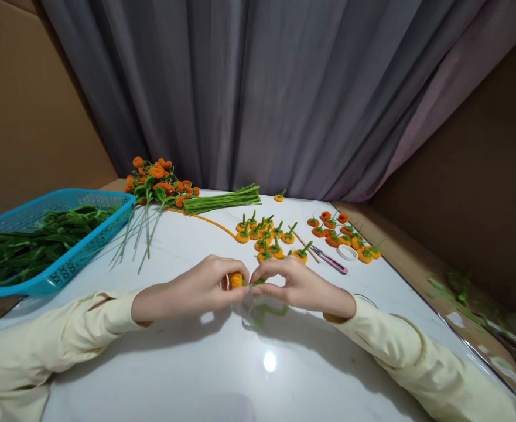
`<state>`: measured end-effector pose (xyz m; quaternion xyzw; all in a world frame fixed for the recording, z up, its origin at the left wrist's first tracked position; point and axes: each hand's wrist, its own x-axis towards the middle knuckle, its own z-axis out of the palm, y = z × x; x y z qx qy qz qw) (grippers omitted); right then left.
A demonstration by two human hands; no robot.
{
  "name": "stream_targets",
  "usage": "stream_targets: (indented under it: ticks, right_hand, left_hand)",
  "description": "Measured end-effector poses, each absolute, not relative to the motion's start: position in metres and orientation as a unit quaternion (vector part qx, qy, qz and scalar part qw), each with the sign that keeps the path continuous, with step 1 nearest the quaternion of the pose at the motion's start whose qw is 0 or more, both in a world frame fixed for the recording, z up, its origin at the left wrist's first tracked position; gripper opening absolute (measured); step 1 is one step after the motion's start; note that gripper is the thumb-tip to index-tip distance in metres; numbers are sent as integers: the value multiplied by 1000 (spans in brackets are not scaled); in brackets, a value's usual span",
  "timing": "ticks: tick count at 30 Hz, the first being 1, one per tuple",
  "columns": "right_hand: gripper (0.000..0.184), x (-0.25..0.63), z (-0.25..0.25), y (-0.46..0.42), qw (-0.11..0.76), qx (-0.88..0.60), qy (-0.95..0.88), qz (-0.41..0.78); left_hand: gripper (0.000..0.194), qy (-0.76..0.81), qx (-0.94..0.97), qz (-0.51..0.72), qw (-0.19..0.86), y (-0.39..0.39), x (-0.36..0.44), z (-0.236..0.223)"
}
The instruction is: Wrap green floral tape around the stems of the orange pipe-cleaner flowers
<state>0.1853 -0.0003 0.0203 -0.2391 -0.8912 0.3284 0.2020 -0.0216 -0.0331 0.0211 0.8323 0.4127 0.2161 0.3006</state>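
Note:
My left hand (196, 287) is closed around a small yellow-orange fuzzy flower head (236, 280), held on its side just above the white table. Against it, my right hand (299, 287) pinches a green fuzzy stem (256, 282) that comes out of the flower's base. A pale green strand (277, 309) hangs below the right fingers, blurred. Just beyond the hands stands a group of yellow flower heads (276, 251) with short green stems pointing up. Behind the right hand lie pink-handled scissors (334, 264) and a thin wooden stick (302, 240).
On the left is a blue basket (47, 281) of green leaves (42, 237). Farther back lie orange flowers (156, 172) on stems and a bundle of green pipe cleaners (222, 201). Orange flower heads (333, 240) and a white ring (347, 252) are at right. A grey curtain (258, 99) hangs behind.

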Motion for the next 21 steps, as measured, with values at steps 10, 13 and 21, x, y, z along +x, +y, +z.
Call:
stream_targets:
  ticks: [10, 13, 21]
  right_hand:
    - [17, 186, 12, 2, 309, -91, -947, -7]
    - [19, 189, 14, 4, 305, -23, -942, -136]
    - [20, 189, 3, 6, 321, -37, -936, -140]
  left_hand:
    - [16, 420, 524, 207, 712, -15, -22, 23]
    - [13, 415, 404, 197, 791, -11, -22, 17]
    - [17, 384, 458, 182, 780, -12, -21, 14]
